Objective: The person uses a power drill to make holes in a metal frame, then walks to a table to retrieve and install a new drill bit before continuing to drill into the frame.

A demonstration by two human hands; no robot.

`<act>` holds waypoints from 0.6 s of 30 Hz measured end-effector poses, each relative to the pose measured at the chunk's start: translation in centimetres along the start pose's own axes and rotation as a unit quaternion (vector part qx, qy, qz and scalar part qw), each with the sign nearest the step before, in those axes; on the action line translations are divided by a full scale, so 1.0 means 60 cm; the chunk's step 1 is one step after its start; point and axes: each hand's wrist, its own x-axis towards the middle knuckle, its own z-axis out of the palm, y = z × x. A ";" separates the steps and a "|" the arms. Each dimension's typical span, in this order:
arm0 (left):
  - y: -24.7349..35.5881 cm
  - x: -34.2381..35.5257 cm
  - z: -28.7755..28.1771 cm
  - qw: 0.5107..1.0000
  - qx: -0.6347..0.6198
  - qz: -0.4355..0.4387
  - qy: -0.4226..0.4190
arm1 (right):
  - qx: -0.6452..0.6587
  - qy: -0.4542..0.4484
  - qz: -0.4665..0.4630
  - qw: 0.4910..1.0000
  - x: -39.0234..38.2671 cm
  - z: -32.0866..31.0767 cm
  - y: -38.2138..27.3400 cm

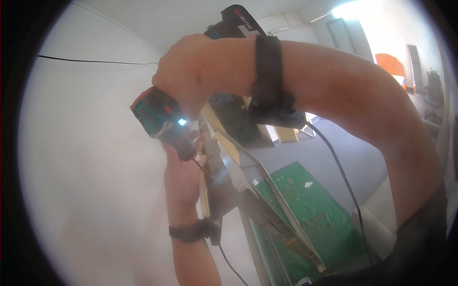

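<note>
Above our left hand (182, 172), whose hold we cannot tell, our right hand (187, 66) grips a lit drill (155, 113), green sheet (312, 212) below.

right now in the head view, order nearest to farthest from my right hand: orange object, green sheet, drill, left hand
1. Drill: held in your right hand.
2. Left hand: below, by the drill's front end.
3. Green sheet: well below, lower right.
4. Orange object: far background, upper right.
</note>
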 end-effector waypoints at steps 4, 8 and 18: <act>-0.001 0.000 0.001 1.000 0.002 -0.001 -0.001 | 0.001 0.009 0.009 1.000 -0.001 0.003 -0.001; 0.000 -0.002 0.004 0.999 0.034 0.001 0.001 | -0.003 -0.005 0.011 1.000 -0.003 0.000 -0.003; -0.006 0.000 -0.006 1.000 -0.002 -0.001 -0.001 | -0.007 -0.007 0.012 1.000 0.003 0.004 -0.003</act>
